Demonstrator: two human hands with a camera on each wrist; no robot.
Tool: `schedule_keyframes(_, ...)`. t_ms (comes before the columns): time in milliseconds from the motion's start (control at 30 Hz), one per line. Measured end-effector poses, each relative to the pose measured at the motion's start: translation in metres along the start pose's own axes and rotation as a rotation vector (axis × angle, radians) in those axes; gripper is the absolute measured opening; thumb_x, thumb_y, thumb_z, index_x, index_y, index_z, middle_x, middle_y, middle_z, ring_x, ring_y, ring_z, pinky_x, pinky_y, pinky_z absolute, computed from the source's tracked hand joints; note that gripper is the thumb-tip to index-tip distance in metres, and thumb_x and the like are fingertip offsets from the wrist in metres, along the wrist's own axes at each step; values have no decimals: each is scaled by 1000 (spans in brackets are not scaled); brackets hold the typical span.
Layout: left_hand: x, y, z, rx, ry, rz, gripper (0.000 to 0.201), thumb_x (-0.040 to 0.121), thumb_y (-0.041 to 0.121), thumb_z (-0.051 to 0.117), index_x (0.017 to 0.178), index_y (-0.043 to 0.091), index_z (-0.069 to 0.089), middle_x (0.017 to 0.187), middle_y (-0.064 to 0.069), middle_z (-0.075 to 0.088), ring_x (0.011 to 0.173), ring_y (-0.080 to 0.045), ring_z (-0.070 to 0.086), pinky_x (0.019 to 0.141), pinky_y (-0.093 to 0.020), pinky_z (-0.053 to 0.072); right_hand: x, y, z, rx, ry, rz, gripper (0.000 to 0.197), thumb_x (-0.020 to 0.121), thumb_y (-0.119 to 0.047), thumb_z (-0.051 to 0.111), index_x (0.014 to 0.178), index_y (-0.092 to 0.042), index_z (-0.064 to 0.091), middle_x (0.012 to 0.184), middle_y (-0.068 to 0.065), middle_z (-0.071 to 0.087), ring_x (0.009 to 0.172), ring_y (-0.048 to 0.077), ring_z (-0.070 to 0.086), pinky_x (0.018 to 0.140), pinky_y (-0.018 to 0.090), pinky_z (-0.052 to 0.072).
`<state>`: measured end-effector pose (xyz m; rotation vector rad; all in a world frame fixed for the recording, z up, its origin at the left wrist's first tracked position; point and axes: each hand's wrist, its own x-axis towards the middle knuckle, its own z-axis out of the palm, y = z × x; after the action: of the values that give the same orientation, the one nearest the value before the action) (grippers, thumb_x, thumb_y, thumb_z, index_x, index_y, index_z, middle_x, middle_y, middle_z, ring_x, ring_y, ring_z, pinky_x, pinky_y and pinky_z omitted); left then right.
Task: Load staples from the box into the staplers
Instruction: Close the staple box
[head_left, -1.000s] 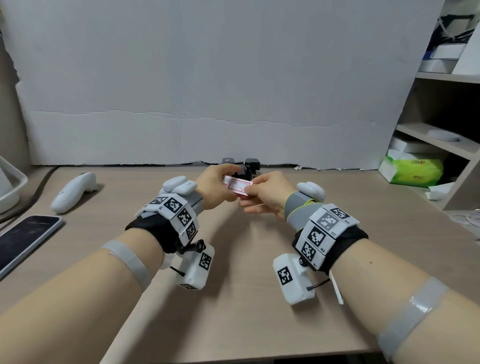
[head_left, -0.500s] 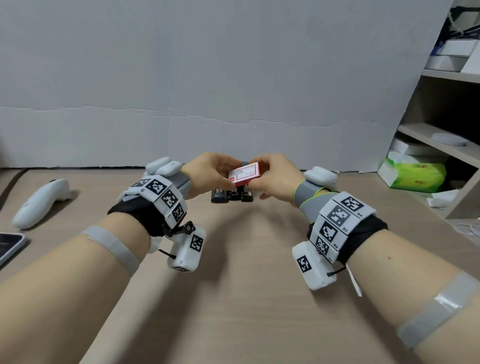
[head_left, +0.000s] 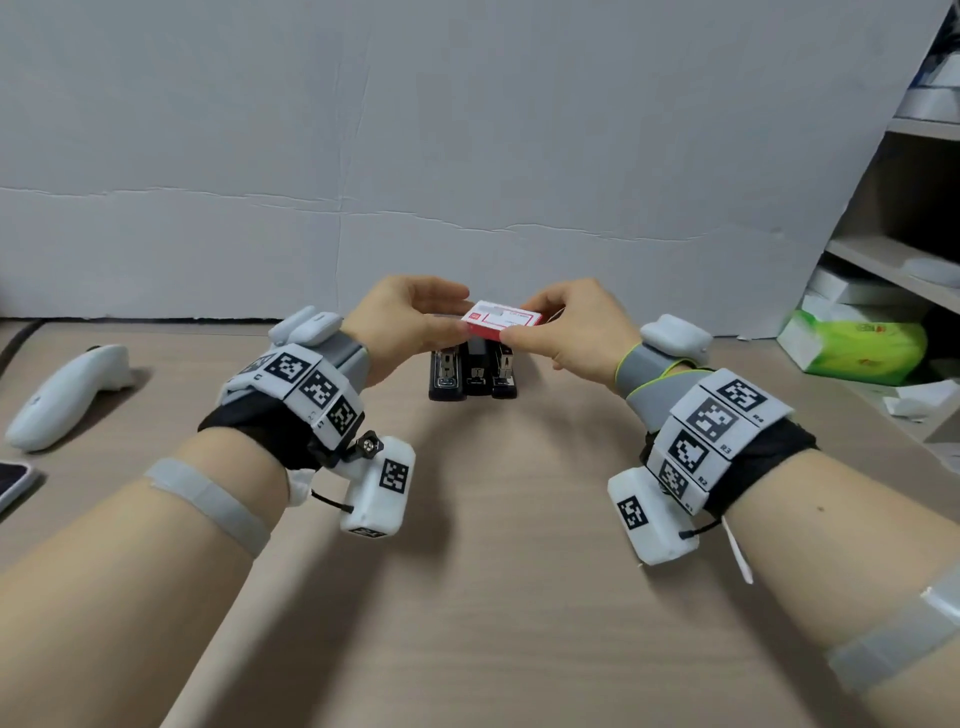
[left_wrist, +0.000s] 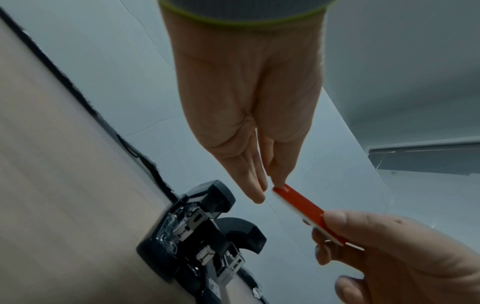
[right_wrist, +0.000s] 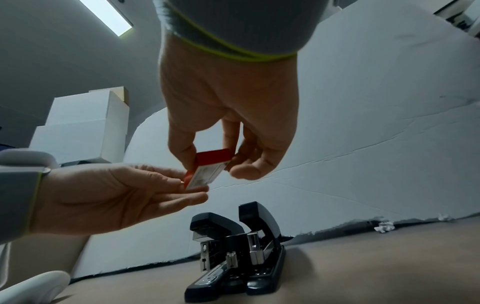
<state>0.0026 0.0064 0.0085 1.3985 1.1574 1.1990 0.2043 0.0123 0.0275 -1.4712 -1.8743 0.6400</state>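
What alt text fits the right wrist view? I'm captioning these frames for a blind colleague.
The right hand pinches a small red and white staple box while the left hand's fingertips hold its lower end. Below them, three black staplers sit side by side on the wooden desk, lids swung open, before a white board.

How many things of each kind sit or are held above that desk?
Black staplers: 3
Red-and-white staple box: 1
White handheld controller: 1
Phone: 1
Total: 6
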Motion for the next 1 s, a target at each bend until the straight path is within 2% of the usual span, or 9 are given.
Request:
schedule_keyframes(100, 4, -5, -7, -106, 158, 26, 22, 86, -3, 66, 108, 0, 64, 98, -14, 72, 83, -20, 73, 72, -28, 61, 5, 7, -2, 69, 85, 32, 37, 63, -48, 79, 92, -26, 74, 80, -7, 68, 70, 15, 60, 79, 43, 59)
schedule_keyframes(200, 8, -20, -16, 70, 312, 27, 18, 89, 6, 64, 107, 7, 65, 94, -8, 69, 79, -18, 67, 63, -26, 58, 10, 21, -3, 114, 219, 154, 65, 49, -65, 67, 103, -28, 69, 87, -2, 66, 83, 21, 64, 84, 46, 58)
schedule_keyframes(333, 12, -54, -19, 445, 283, -196, 45, 84, 21, 73, 124, 5, 61, 113, -9, 66, 96, -21, 62, 92, -40, 53, 17, 40, 1, -72, 142, 326, 60, 37, -69, 53, 67, -18, 62, 60, 7, 60, 62, 29, 57, 77, 52, 60)
schedule_keyframes(400, 12, -61, -15, 633, 163, -316, 62, 78, 37, 79, 129, 7, 58, 123, -8, 63, 109, -22, 60, 99, -35, 47, 22, 43, 5, -135, 78, 402, 68, 31, -65, 53, 70, -10, 62, 58, 11, 61, 60, 30, 61, 75, 46, 61)
schedule_keyframes(500, 19, -64, -8, 804, 72, -367, 72, 71, 44, 82, 130, 11, 57, 124, -7, 62, 110, -23, 58, 91, -30, 44, 28, 46, 13, -215, 33, 495, 61, 45, -53, 64, 85, -8, 56, 73, 12, 59, 68, 31, 61, 72, 37, 56)
schedule_keyframes(600, 27, -70, -3, 861, 54, -385, 76, 62, 47, 87, 122, 10, 60, 113, -5, 66, 103, -24, 62, 92, -34, 49, 40, 59, 21, -277, 9, 546, 55, 64, -48, 73, 91, -5, 53, 92, 13, 64, 87, 32, 67, 83, 37, 56)
schedule_keyframes(800, 38, -76, -3, 822, 86, -408, 68, 66, 36, 87, 122, 10, 59, 111, -7, 67, 102, -26, 63, 96, -40, 50, 57, 65, 37, -420, -121, 592, 58, 50, -50, 67, 95, -13, 65, 103, 10, 68, 93, 29, 67, 88, 40, 56)
schedule_keyframes(933, 42, -79, -5, 805, 76, -402, 63, 69, 34, 86, 121, 12, 59, 112, -6, 66, 103, -24, 62, 93, -35, 49, 64, 61, 41, -473, -201, 584, 57, 68, -50, 71, 108, -11, 63, 113, 10, 64, 106, 28, 64, 95, 39, 54)
schedule_keyframes(1000, 42, -79, -6, 801, 77, -395, 61, 69, 33, 85, 121, 12, 59, 110, -5, 66, 102, -23, 62, 91, -33, 49, 68, 62, 43, -483, -194, 582, 60, 66, -54, 72, 107, -11, 61, 115, 10, 62, 105, 28, 63, 95, 41, 53)
